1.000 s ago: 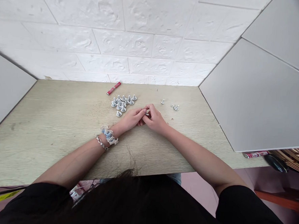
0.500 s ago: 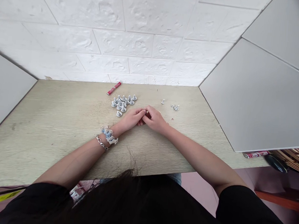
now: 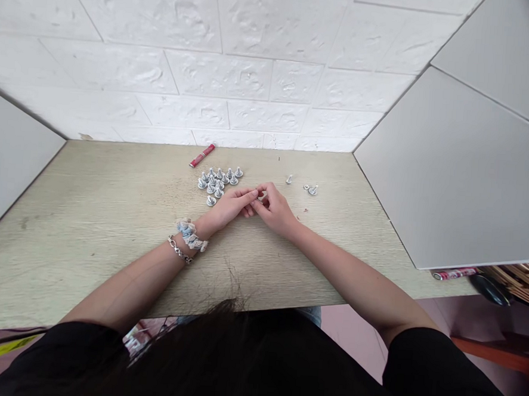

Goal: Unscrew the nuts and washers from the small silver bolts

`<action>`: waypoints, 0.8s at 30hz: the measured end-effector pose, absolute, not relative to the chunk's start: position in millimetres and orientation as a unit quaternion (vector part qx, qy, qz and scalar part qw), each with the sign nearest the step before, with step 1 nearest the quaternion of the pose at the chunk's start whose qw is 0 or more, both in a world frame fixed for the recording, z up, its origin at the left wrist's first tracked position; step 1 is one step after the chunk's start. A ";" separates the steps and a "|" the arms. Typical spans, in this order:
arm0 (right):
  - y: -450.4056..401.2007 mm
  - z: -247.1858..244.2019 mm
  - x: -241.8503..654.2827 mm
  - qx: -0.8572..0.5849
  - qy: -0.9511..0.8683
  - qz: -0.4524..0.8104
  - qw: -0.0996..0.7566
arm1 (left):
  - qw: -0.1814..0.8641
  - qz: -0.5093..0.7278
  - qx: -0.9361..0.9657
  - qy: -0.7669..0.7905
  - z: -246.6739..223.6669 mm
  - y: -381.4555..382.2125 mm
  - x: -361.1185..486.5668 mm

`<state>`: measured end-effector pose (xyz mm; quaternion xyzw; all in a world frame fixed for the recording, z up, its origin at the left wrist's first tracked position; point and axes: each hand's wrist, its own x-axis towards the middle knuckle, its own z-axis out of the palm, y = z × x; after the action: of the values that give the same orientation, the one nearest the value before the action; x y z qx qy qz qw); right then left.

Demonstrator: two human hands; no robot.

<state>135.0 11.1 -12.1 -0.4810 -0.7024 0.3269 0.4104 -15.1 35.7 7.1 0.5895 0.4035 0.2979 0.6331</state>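
My left hand (image 3: 233, 207) and my right hand (image 3: 273, 209) meet over the middle of the table, fingertips pinched together. Whatever sits between the fingers is hidden and too small to make out. Just left of the hands stands a cluster of silver bolts (image 3: 212, 181), several of them upright on their wide round heads. One bolt (image 3: 211, 201) is set a little apart, close to my left wrist. To the right of my right hand are a single bolt (image 3: 289, 179), a small nut (image 3: 306, 187) and another bolt (image 3: 313, 190).
A red tube (image 3: 202, 155) lies behind the bolt cluster. White brick-patterned wall (image 3: 249, 77) closes the back, and grey panels (image 3: 463, 168) flank the pale wooden table (image 3: 88, 223). At the right edge are another red tube (image 3: 454, 273), a dark object (image 3: 491, 289) and a wicker basket (image 3: 521, 282).
The fingers of both hands have shifted slightly, with my right index finger raised and bent more. The hands stay together, and the bolts on the table have not moved.
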 end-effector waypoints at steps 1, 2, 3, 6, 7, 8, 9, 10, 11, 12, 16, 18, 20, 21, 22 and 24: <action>10.4 -12.4 134.7 -0.490 -0.691 0.334 0.413 | 0.640 0.301 0.583 0.400 5.8 36.8 -15.8; 10.0 -12.6 134.5 -0.496 -0.685 0.335 0.416 | 0.648 0.303 0.576 0.396 4.7 37.9 -16.4; 9.9 -12.7 134.5 -0.498 -0.684 0.331 0.417 | 0.654 0.305 0.570 0.394 3.8 38.8 -16.9; 10.4 -12.9 135.0 -0.491 -0.700 0.306 0.418 | 0.661 0.307 0.557 0.398 3.6 39.8 -17.2; 10.7 -13.0 135.2 -0.488 -0.705 0.300 0.417 | 0.662 0.308 0.553 0.401 4.1 39.7 -17.0; 10.9 -13.1 135.4 -0.487 -0.709 0.297 0.415 | 0.664 0.309 0.548 0.403 4.7 39.6 -16.7; 11.2 -13.3 135.6 -0.485 -0.711 0.294 0.415 | 0.667 0.310 0.543 0.405 5.2 39.4 -16.4; 11.5 -13.7 135.7 -0.482 -0.714 0.292 0.415 | 0.671 0.311 0.537 0.406 5.6 39.4 -16.1; 11.7 -14.1 135.7 -0.478 -0.719 0.288 0.415 | 0.674 0.313 0.531 0.406 5.7 39.5 -15.8; 12.0 -14.7 135.6 -0.473 -0.723 0.283 0.417 | 0.677 0.314 0.527 0.406 5.6 39.7 -15.7; 12.3 -15.9 134.8 -0.466 -0.729 0.276 0.420 | 0.678 0.322 0.523 0.403 4.0 41.1 -15.8; 11.8 -14.9 134.5 -0.473 -0.721 0.286 0.418 | 0.680 0.324 0.524 0.398 3.4 41.4 -15.8; 11.1 -13.1 134.7 -0.484 -0.711 0.298 0.414 | 0.681 0.323 0.524 0.397 3.0 41.3 -15.6; 11.0 -12.3 135.0 -0.490 -0.707 0.302 0.411 | 0.681 0.322 0.524 0.397 2.9 41.3 -15.6; 11.0 -11.6 135.4 -0.494 -0.705 0.303 0.408 | 0.681 0.320 0.524 0.398 2.7 41.4 -15.6; 11.6 -11.1 136.4 -0.498 -0.707 0.297 0.405 | 0.682 0.317 0.525 0.398 2.2 41.9 -15.8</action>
<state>136.4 11.6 -11.1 -0.4983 -0.7065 0.2973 0.4051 -15.8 41.9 2.2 0.5251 0.3984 0.3173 0.6818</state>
